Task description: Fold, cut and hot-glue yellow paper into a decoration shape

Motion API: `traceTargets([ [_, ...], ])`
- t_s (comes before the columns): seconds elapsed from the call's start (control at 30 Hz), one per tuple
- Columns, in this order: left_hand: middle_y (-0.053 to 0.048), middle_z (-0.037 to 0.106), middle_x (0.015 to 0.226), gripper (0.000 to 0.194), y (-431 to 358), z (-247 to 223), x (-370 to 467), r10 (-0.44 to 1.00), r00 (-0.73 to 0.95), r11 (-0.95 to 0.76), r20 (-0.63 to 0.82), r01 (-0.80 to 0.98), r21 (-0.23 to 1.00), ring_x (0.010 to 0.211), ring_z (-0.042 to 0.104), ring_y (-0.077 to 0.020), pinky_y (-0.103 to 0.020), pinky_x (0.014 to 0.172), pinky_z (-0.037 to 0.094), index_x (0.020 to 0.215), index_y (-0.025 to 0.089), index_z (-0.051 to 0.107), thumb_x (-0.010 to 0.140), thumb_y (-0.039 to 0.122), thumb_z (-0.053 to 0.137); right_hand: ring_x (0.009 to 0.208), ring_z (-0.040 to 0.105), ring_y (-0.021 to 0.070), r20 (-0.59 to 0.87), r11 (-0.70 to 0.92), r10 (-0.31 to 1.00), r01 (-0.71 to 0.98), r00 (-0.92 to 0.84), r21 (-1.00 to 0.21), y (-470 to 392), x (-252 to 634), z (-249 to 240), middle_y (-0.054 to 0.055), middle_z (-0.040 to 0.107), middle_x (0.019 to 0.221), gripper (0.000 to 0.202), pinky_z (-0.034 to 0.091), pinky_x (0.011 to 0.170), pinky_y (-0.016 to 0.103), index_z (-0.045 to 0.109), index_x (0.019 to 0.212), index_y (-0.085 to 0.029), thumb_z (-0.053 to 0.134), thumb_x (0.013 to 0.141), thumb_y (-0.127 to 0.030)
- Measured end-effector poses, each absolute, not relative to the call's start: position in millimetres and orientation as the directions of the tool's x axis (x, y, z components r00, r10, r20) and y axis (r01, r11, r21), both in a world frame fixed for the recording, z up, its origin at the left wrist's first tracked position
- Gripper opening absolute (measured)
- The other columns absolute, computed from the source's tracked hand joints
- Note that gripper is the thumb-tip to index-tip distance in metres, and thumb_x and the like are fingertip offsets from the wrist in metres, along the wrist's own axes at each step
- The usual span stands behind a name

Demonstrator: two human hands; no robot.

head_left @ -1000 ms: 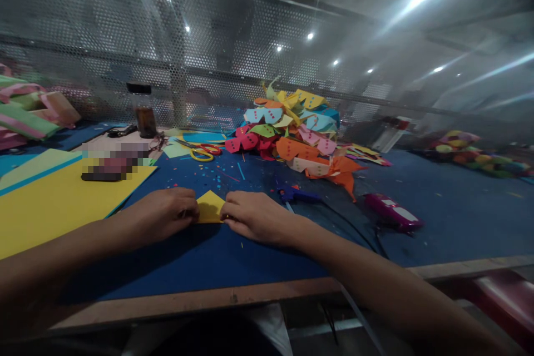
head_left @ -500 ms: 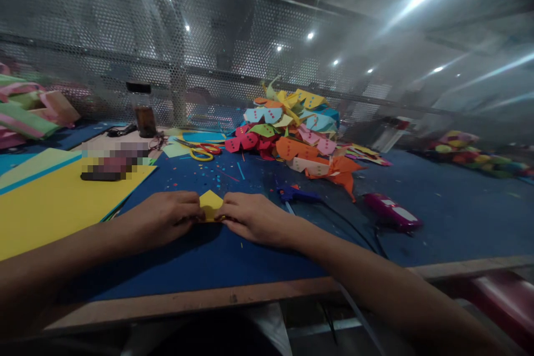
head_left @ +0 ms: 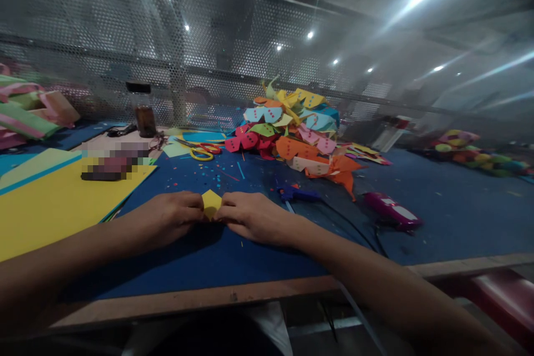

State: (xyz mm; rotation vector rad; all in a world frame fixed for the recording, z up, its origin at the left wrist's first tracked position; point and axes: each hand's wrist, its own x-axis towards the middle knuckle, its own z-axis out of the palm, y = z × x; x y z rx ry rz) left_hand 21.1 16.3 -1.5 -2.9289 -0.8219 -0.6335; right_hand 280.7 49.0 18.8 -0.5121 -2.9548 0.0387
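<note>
A small piece of folded yellow paper (head_left: pixel 211 204) lies between my two hands, its pointed top facing away from me. My left hand (head_left: pixel 177 213) pinches its left side, and my right hand (head_left: pixel 246 215) grips the right side with bent fingers. The fingers cover both lower corners of the paper. Just right of my right hand lies a blue glue gun (head_left: pixel 298 193) with a dark cord. Beyond the hands, yellow-handled scissors (head_left: pixel 201 154) rest among tiny paper scraps.
A pile of colourful folded paper shapes (head_left: pixel 292 128) rises at the back. Large yellow sheets (head_left: pixel 45 206) lie at left under a partly blurred dark object (head_left: pixel 100 176). A jar (head_left: pixel 144 114) stands behind. A purple device (head_left: pixel 392 212) sits right, on the blue table surface (head_left: pixel 183 272).
My hands have come slightly closer together on the yellow paper, so less of it shows between them. Its lower edge now looks narrower. The surroundings have stayed put.
</note>
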Motion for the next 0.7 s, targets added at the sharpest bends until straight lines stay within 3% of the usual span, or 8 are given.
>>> traceTargets([
  [0.2, -0.005, 0.075, 0.096, 0.042, 15.8, -1.2, 22.7, 0.499, 0.772, -0.856, 0.394, 0.509, 0.087, 0.083, 0.072, -0.0168, -0.024, 0.077, 0.053, 0.114, 0.023, 0.077, 0.096, 0.002, 0.046, 0.099, 0.065, 0.0192, 0.180, 0.929, 0.364, 0.342, -0.914, -0.145, 47.1, 277.5, 16.4, 0.009, 0.070, 0.110, 0.014, 0.049, 0.083, 0.029, 0.072, 0.111, -0.015, 0.062, 0.101, -0.014],
  [0.7, -0.003, 0.071, 0.090, 0.032, 17.0, -1.7, 21.2, 0.621, 0.720, -0.784, 0.311, 0.579, 0.224, 0.080, 0.071, -0.0153, -0.022, 0.072, 0.049, 0.092, 0.020, 0.074, 0.085, -0.001, 0.051, 0.084, 0.062, 0.0153, 0.190, 0.861, 0.482, 0.423, -0.855, -0.282, 50.6, 277.5, 14.7, 0.005, 0.068, 0.095, 0.010, 0.044, 0.074, 0.024, 0.073, 0.098, -0.015, 0.064, 0.096, -0.010],
])
